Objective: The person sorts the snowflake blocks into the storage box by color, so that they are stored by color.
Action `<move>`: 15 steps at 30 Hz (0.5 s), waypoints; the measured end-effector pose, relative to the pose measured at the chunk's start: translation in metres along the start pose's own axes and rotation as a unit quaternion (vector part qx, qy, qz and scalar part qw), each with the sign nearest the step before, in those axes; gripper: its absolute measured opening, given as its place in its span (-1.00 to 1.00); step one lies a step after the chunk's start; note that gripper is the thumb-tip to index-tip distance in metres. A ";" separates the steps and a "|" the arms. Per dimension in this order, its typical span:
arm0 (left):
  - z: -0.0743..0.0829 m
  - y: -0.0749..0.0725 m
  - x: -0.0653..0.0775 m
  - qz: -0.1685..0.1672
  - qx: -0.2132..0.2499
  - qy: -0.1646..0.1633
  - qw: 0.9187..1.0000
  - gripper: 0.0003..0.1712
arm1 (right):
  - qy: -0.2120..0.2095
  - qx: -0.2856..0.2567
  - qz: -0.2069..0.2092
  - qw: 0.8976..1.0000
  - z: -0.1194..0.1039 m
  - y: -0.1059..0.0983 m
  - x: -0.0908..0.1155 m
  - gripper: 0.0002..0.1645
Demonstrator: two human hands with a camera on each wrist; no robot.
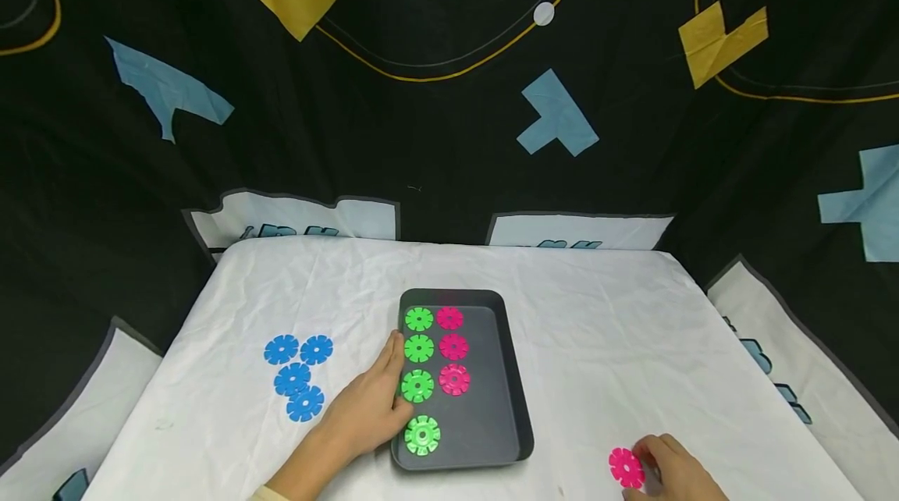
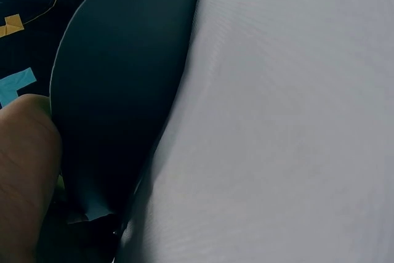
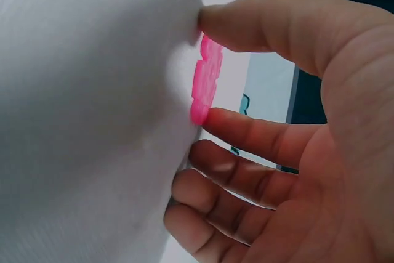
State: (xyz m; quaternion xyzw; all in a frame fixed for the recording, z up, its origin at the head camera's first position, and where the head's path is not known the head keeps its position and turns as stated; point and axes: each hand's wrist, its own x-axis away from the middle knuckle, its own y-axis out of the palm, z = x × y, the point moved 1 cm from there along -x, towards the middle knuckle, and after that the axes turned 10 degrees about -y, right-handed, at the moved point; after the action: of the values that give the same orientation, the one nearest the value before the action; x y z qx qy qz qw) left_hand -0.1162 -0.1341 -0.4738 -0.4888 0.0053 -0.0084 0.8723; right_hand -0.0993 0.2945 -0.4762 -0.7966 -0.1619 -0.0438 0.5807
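My left hand (image 1: 372, 403) rests along the left side of a dark grey baking tray (image 1: 485, 407), fingers straight along the rim and thumb over it. In the left wrist view the tray's outer wall (image 2: 123, 78) rises beside the hand. A column of green notched plastic discs (image 1: 418, 348) lies at the tray's left, with three pink discs (image 1: 453, 346) in a second column. Right of the tray, my right hand (image 1: 670, 470) pinches another pink disc (image 1: 625, 467) by its edge between thumb and forefinger. In the right wrist view this disc (image 3: 206, 81) appears nearly edge-on, close against the cloth.
Several blue notched discs (image 1: 291, 378) lie on the white cloth (image 1: 597, 345) left of the tray, some against each other. Behind the table hangs a black curtain (image 1: 421, 158) with yellow and light blue tape pieces.
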 end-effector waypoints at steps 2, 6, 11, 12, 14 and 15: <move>0.000 0.000 0.000 -0.001 0.001 -0.001 1.000 0.06 | -0.004 -0.003 0.005 1.000 -0.002 0.000 0.000 -0.27; 0.001 0.000 0.001 -0.003 0.005 -0.001 1.000 0.06 | 0.011 -0.019 0.001 1.000 -0.007 0.001 -0.001 -0.34; 0.001 0.000 0.001 -0.003 0.005 0.000 1.000 0.06 | 0.023 -0.025 0.015 0.999 -0.017 0.004 0.002 -0.41; 0.001 0.000 0.001 -0.003 0.004 0.000 1.000 0.06 | 0.020 -0.024 0.020 0.999 -0.019 0.004 0.003 -0.42; 0.000 0.000 0.001 -0.002 0.004 0.000 1.000 0.06 | 0.006 -0.022 0.031 0.999 -0.023 0.005 0.004 -0.44; 0.000 -0.001 0.001 -0.002 0.003 0.000 1.000 0.06 | 0.001 -0.022 0.034 0.999 -0.025 0.005 0.004 -0.44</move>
State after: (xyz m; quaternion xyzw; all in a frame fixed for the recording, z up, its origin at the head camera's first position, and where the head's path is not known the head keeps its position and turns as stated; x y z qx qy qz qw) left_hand -0.1156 -0.1342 -0.4732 -0.4860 0.0046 -0.0102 0.8739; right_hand -0.0910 0.2709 -0.4713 -0.8142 -0.1329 -0.0279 0.5644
